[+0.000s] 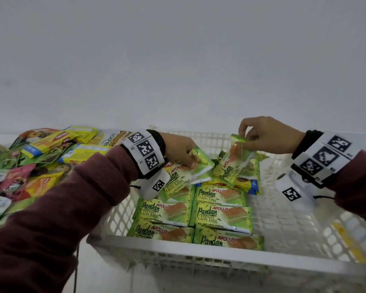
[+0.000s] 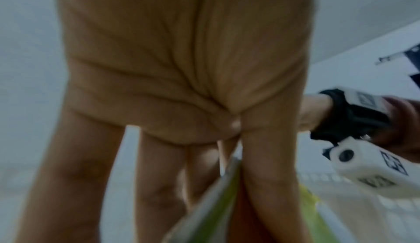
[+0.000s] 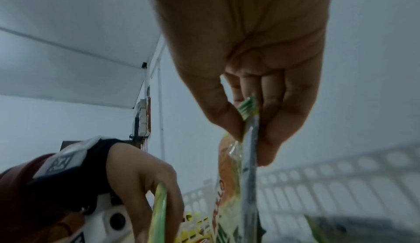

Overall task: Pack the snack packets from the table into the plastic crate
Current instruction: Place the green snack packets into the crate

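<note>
A white plastic crate (image 1: 178, 248) holds several green Pandan cake packets (image 1: 222, 216) laid flat in rows. Over its far part my left hand (image 1: 182, 151) grips a green packet (image 1: 201, 166) by its end, tilted above the stack. In the left wrist view that green packet (image 2: 216, 202) sits between the thumb and fingers. My right hand (image 1: 260, 136) pinches the top seal of another green packet (image 1: 232, 163), which hangs upright over the crate. The right wrist view shows this pinched packet (image 3: 240, 157) and my left hand (image 3: 147, 180) beside it.
A heap of mixed snack packets (image 1: 40, 161) in yellow, green and red lies on the table left of the crate. A white wall (image 1: 178, 60) rises behind. A yellow packet (image 1: 351, 244) shows outside the crate's right wall. The crate's right half is bare mesh (image 1: 294, 218).
</note>
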`<state>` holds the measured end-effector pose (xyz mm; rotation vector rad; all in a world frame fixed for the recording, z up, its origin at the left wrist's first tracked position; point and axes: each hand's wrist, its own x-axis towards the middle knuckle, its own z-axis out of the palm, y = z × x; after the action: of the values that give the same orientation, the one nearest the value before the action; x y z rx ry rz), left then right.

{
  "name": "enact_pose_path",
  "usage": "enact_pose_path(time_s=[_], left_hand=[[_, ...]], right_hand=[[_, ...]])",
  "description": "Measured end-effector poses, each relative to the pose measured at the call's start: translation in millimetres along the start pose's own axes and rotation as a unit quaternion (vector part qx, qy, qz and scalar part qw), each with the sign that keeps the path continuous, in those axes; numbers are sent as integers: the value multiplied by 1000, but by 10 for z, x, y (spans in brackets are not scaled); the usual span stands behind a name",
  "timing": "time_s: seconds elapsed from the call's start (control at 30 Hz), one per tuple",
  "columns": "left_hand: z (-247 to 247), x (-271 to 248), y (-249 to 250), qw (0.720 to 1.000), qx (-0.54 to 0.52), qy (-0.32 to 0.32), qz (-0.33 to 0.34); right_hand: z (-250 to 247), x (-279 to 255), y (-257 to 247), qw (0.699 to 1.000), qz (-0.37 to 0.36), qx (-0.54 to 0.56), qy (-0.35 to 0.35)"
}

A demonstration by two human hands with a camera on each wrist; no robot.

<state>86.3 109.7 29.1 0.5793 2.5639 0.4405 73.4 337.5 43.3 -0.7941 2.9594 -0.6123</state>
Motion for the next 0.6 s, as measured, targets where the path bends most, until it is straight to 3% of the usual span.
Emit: enact_pose_path(time_s=[0.13, 0.23, 0.4, 0.6], left_hand=[[219, 91, 119, 986, 142, -80, -24], [427, 207, 84, 965, 232, -105, -70], [522, 303, -52, 955, 267, -98, -88], [403, 298, -31, 947, 306, -80, -62]], right_hand=[[149, -18, 26, 979, 59, 192, -28], [338, -45, 58, 956, 121, 253, -81], [538, -16, 196, 969, 171, 112, -139], [673, -97, 141, 974, 120, -36, -191]])
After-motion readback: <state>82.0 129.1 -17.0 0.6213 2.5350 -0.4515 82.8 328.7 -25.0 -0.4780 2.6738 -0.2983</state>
